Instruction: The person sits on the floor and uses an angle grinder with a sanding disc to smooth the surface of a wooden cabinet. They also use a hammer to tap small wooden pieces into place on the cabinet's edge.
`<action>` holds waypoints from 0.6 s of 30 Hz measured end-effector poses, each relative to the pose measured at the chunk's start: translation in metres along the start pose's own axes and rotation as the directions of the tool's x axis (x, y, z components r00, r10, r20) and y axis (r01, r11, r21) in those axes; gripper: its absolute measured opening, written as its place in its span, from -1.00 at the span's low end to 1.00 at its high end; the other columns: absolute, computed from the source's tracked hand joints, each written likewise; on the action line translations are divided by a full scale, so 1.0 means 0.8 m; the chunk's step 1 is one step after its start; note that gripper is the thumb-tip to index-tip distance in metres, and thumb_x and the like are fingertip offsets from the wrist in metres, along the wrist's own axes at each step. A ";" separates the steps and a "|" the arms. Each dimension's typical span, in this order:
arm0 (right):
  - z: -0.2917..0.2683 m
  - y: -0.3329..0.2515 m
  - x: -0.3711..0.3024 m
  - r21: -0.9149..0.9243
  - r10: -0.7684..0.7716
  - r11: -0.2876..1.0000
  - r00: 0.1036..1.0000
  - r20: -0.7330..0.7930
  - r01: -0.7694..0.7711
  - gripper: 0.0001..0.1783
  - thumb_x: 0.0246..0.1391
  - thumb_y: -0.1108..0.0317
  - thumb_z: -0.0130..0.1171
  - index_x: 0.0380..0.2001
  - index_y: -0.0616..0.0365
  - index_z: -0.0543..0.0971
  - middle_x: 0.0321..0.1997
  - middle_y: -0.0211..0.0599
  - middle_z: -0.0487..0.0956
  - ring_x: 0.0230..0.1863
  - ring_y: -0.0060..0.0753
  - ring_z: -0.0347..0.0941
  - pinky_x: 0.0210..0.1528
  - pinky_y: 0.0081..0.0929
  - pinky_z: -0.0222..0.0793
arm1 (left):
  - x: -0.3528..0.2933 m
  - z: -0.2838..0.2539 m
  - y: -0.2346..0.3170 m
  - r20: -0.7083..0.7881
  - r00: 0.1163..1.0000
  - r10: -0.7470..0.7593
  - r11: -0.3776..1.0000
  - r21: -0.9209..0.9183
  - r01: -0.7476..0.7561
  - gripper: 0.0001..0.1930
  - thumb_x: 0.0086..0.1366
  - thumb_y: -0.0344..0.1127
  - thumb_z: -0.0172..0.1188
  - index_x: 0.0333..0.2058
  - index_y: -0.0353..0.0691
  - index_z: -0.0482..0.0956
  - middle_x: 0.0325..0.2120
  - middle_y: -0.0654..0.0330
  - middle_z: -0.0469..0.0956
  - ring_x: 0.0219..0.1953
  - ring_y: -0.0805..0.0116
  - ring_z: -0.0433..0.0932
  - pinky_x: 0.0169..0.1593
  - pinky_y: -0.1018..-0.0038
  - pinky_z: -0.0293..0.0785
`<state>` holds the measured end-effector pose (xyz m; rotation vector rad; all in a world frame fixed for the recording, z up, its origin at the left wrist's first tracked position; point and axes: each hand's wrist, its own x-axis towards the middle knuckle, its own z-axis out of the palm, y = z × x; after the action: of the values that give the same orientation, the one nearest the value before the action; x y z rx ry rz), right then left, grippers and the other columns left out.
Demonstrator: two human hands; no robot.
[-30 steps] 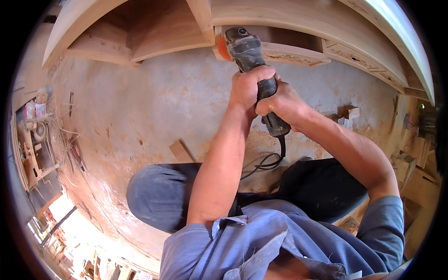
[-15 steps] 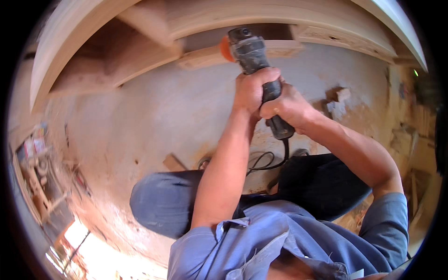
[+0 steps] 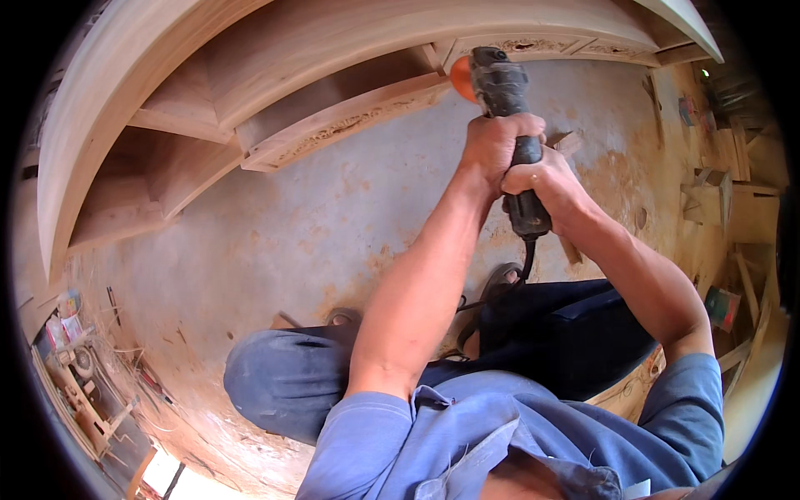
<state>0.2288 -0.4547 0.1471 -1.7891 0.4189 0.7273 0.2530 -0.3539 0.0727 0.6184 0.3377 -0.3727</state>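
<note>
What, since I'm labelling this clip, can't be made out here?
In the head view:
- Part of the orange disc: hidden by the grinder.
- Far sides of the left hand and right hand: turned away, partly behind the grinder.
- Far end of the cord: lost by the left forearm.
- Top of the woodwork: cut off by the upper edge.
- Clutter at far left: too small.

Strong light is pouring in low on the left, where a patch [image 3: 200, 490] is burning out to white and warming the floor [image 3: 317, 233] beside it. Midway, the floor is taking a softer grey light. Shadow is filling the recesses of the wooden furniture [image 3: 333, 58] and swallowing detail in the dark trousers [image 3: 554, 321]. The power tool [image 3: 503, 90] is showing crisply, while the furniture's edges are bowing and the black-cornered rim is softening.
</note>
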 end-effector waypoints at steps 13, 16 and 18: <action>0.062 -0.019 0.010 -0.101 0.037 0.995 0.971 0.235 -0.013 -0.67 -0.27 0.47 0.24 -0.31 0.33 0.54 -0.44 -0.21 0.55 -0.52 -0.31 0.54 -0.47 -0.37 0.52 | -0.052 -0.049 0.053 -0.175 0.981 0.089 0.996 0.023 -0.086 -0.79 0.10 -0.33 0.36 -0.37 -0.36 0.61 -0.48 0.13 0.61 -0.49 0.34 0.58 -0.37 0.38 0.54; 0.103 -0.029 0.004 -0.092 0.004 0.995 0.959 0.282 0.022 -0.67 -0.28 0.48 0.25 -0.31 0.32 0.54 -0.43 -0.21 0.55 -0.51 -0.32 0.54 -0.46 -0.36 0.52 | -0.073 -0.082 0.069 -0.214 0.968 0.131 0.991 0.012 -0.132 -0.80 0.12 -0.34 0.35 -0.37 -0.37 0.61 -0.47 0.12 0.62 -0.49 0.33 0.58 -0.35 0.38 0.55; 0.128 -0.022 0.012 -0.095 -0.038 0.993 0.950 0.310 0.071 -0.64 -0.28 0.48 0.27 -0.29 0.32 0.54 -0.41 -0.22 0.56 -0.49 -0.33 0.53 -0.46 -0.36 0.52 | -0.086 -0.104 0.080 -0.229 0.961 0.156 0.987 -0.008 -0.162 -0.80 0.13 -0.34 0.34 -0.35 -0.37 0.61 -0.46 0.11 0.62 -0.48 0.32 0.59 -0.33 0.38 0.55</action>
<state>0.2190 -0.3516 0.1324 -1.7398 0.1232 0.9862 0.2043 -0.2383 0.0689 0.6594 0.5085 -0.1416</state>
